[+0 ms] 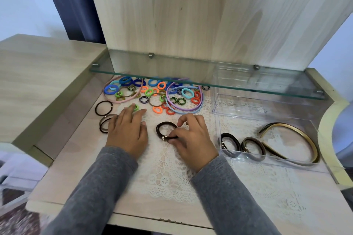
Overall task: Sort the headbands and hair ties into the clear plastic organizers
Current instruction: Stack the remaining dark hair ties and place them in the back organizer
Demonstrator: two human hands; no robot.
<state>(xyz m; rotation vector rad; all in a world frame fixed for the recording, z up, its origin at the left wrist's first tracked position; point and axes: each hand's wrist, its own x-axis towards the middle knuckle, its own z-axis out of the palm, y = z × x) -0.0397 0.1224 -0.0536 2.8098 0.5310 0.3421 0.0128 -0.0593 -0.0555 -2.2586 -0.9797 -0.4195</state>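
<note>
Hair tie (165,129), dark brown with gold beads, lay on the lace doily (168,173) just left of the near clear organizer (248,128), pinched at its beaded edge by the right hand (191,139). Further left of that organizer the left hand (128,131) rested flat, fingers straight and holding nothing, its tips beside a green hair tie (136,107). Inside the organizer sat two dark hair ties (230,144) and, toward its right end, bronze headbands (294,139). The step in hand looked like gathering the dark ties; the next move would call for lifting this one and carrying it right, over the low wall, to its matches. Behind the organizer stood a second clear organizer (257,105), apparently empty; behind and left, the colourful pile (156,93) and pastel headbands (183,109) lay under the glass shelf (191,78).
</note>
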